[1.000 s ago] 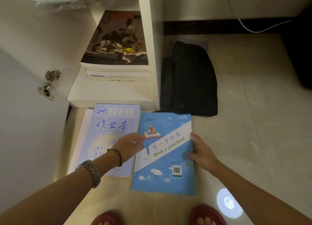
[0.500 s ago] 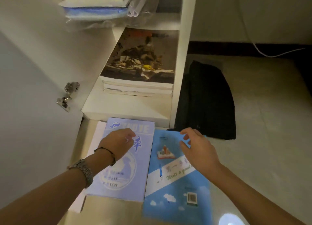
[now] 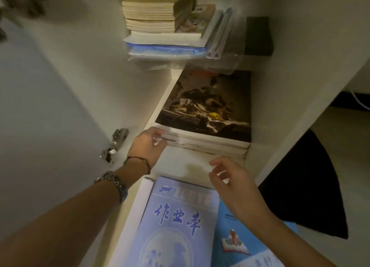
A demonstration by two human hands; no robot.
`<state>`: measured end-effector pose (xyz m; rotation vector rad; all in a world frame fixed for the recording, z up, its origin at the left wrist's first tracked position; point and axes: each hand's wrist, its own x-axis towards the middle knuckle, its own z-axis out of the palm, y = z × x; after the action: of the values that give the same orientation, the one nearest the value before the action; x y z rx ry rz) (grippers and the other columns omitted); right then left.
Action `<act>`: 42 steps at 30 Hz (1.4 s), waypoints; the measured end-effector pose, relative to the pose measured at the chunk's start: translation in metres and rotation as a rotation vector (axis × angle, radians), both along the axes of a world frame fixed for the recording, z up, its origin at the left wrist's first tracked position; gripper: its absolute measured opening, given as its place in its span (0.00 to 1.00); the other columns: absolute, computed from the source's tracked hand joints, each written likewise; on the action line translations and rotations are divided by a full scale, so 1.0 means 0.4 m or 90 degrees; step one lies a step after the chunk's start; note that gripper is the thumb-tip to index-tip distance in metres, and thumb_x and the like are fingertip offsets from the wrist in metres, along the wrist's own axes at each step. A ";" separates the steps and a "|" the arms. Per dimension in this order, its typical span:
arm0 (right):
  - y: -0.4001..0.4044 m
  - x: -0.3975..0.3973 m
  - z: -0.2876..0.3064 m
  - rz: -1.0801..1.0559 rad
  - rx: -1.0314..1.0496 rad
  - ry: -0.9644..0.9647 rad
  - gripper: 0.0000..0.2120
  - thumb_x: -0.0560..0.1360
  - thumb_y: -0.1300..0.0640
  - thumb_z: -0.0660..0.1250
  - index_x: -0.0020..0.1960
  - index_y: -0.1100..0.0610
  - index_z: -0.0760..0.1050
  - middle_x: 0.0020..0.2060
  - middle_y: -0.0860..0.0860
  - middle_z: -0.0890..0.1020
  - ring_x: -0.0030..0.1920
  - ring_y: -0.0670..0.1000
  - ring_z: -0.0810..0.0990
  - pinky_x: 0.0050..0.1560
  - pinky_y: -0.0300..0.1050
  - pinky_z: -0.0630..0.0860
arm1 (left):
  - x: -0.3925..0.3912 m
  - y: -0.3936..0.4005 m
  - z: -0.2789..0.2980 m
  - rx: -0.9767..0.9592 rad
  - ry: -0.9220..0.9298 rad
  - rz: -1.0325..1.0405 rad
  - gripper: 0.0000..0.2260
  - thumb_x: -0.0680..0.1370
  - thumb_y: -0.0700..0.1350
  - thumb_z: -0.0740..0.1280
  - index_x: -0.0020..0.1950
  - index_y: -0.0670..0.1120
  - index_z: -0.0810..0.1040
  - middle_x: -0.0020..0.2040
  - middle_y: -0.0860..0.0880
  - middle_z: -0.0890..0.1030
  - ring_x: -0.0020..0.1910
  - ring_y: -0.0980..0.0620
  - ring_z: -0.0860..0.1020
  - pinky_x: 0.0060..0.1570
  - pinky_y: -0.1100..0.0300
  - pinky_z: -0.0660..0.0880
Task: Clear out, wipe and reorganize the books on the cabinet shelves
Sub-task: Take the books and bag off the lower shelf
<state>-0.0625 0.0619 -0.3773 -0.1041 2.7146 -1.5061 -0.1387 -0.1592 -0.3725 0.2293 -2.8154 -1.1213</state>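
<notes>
Around both hands stood the open cabinet (image 3: 312, 70), its lower shelf (image 3: 186, 162) under the fingers and a higher shelf well above them carrying a second pile of books (image 3: 160, 18) on plastic folders. Just beyond the left hand (image 3: 148, 146) lay the stack of books (image 3: 204, 138) topped by a dark painting cover (image 3: 208, 104); the left hand's fingers and thumb pinched the stack's near left corner. The right hand (image 3: 230, 178) hovered just short of the stack's front edge, fingers loosely spread, holding nothing and touching nothing I could make out. Beneath and behind the hands, on the floor, lay 2 books already out: a pale violet exercise book (image 3: 176, 222) and a blue writing book (image 3: 244, 244) beside it. A hinge (image 3: 114, 144) sat left of the left wrist.

My judgement: with only 1 corner held, pulling now could fan the stack and slide the glossy top book off, dropping it onto the 2 books below. The right hand would need the opposite side first.
</notes>
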 end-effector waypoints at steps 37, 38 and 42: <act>-0.003 -0.112 -0.078 -0.062 -0.098 -0.038 0.11 0.76 0.62 0.65 0.55 0.50 0.74 0.42 0.44 0.78 0.39 0.35 0.74 0.36 0.26 0.70 | -0.174 0.064 -0.039 0.704 -0.066 0.273 0.23 0.75 0.33 0.66 0.64 0.50 0.65 0.65 0.40 0.71 0.58 0.43 0.75 0.58 0.48 0.76; -0.002 -0.116 -0.081 -0.074 -0.105 -0.043 0.12 0.76 0.62 0.65 0.56 0.50 0.74 0.42 0.45 0.78 0.39 0.36 0.75 0.36 0.26 0.69 | -0.180 0.066 -0.036 0.716 -0.068 0.282 0.22 0.75 0.33 0.66 0.64 0.51 0.66 0.64 0.40 0.71 0.59 0.42 0.74 0.58 0.48 0.76; 0.004 -0.118 -0.091 -0.130 -0.113 -0.060 0.19 0.75 0.61 0.67 0.64 0.50 0.69 0.50 0.48 0.76 0.47 0.45 0.76 0.46 0.38 0.73 | -0.178 0.069 -0.011 0.820 -0.066 0.306 0.15 0.78 0.34 0.60 0.62 0.48 0.68 0.65 0.41 0.70 0.65 0.39 0.70 0.58 0.49 0.75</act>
<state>-0.1095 0.0634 -0.4135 0.2417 2.5798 -1.7533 -0.2098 -0.1315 -0.3769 0.9589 -1.4798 -2.5222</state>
